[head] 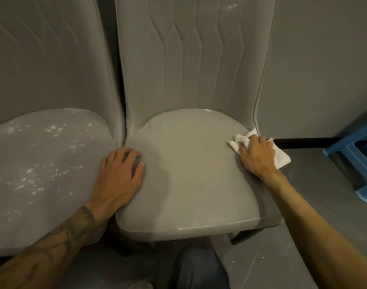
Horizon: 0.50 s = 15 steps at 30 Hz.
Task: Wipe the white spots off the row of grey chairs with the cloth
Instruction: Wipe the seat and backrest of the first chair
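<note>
Right hand: the right hand [258, 156] presses a bunched white cloth [282, 156] against the far right edge of the right chair seat [188, 163], fingers curled over it.
Left hand: the left hand [120, 174] lies flat and spread, holding nothing, on the gap between the two seats.
Spots: the right seat looks nearly clean; the white spots [53, 130] cover the left chair seat [42, 174], and a few marks [232, 6] sit high on the right chair's back.
Key relation: the spotted seat lies to the left of both hands; the cloth hand is the farther one and must likely cross over.
Containers: none in view.
</note>
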Each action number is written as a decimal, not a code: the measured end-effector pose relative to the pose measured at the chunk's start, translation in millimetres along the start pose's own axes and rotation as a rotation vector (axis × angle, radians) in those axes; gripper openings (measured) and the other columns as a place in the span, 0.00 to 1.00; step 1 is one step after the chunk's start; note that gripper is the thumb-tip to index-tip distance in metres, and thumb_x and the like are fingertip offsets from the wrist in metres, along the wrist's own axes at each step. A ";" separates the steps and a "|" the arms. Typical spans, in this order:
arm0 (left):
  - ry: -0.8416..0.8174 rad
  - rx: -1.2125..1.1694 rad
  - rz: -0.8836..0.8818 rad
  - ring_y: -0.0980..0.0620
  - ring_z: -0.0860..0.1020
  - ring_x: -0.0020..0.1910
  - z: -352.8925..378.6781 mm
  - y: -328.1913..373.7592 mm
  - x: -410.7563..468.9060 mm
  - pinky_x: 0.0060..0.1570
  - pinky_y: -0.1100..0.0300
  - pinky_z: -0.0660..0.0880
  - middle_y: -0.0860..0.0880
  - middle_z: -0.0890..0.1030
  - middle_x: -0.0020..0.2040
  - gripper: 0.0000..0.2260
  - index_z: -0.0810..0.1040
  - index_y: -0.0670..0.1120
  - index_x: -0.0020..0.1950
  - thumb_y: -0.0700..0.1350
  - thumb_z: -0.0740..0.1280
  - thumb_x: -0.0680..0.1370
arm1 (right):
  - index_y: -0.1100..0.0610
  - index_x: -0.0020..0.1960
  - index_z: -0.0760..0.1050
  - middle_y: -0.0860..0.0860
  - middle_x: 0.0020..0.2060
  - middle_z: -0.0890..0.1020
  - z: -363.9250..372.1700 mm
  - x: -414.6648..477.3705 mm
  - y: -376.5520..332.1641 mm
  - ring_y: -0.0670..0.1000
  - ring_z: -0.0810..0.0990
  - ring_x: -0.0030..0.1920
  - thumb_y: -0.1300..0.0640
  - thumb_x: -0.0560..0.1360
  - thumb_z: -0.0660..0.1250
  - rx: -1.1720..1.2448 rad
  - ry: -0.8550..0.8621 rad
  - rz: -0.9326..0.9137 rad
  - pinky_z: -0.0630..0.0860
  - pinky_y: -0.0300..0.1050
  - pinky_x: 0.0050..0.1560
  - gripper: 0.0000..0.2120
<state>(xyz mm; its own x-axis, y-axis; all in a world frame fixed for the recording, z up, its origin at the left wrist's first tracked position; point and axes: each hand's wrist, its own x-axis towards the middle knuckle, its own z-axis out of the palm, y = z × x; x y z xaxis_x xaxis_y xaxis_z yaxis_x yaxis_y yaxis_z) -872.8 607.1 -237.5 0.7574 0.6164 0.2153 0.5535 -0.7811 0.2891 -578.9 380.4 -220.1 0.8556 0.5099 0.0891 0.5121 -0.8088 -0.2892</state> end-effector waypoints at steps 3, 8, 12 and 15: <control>-0.013 0.020 0.035 0.43 0.74 0.57 -2.7 -6.2 9.1 0.58 0.47 0.69 0.48 0.78 0.60 0.17 0.79 0.49 0.60 0.56 0.57 0.82 | 0.63 0.61 0.71 0.63 0.61 0.73 20.2 3.6 -31.9 0.65 0.70 0.60 0.52 0.82 0.59 0.017 -0.043 -0.139 0.66 0.58 0.59 0.15; -0.025 0.028 0.154 0.45 0.75 0.53 -14.2 -27.3 37.5 0.53 0.48 0.70 0.49 0.76 0.55 0.16 0.78 0.48 0.56 0.56 0.55 0.83 | 0.63 0.64 0.70 0.63 0.63 0.73 21.9 44.5 -39.8 0.65 0.70 0.63 0.52 0.83 0.57 -0.078 0.097 -0.027 0.67 0.57 0.58 0.17; -0.042 0.039 0.128 0.43 0.75 0.55 -7.8 -37.5 51.1 0.56 0.48 0.70 0.47 0.76 0.60 0.15 0.77 0.47 0.59 0.54 0.56 0.83 | 0.66 0.66 0.69 0.64 0.66 0.72 35.1 77.2 -55.6 0.64 0.69 0.64 0.54 0.84 0.56 -0.016 0.165 0.126 0.65 0.56 0.62 0.18; -0.003 0.017 0.082 0.42 0.75 0.56 3.6 -39.3 52.8 0.58 0.46 0.71 0.46 0.75 0.62 0.15 0.77 0.48 0.60 0.55 0.57 0.82 | 0.67 0.64 0.70 0.65 0.66 0.72 46.7 106.1 -80.5 0.63 0.69 0.66 0.57 0.84 0.56 0.088 0.164 0.134 0.63 0.53 0.67 0.16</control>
<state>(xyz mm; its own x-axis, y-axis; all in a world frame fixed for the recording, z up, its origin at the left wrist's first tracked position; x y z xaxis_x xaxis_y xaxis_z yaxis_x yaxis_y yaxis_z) -853.3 670.0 -240.9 0.8015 0.5499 0.2350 0.4951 -0.8306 0.2551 -532.9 513.3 -231.8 0.9199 0.3397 0.1960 0.3910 -0.8334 -0.3905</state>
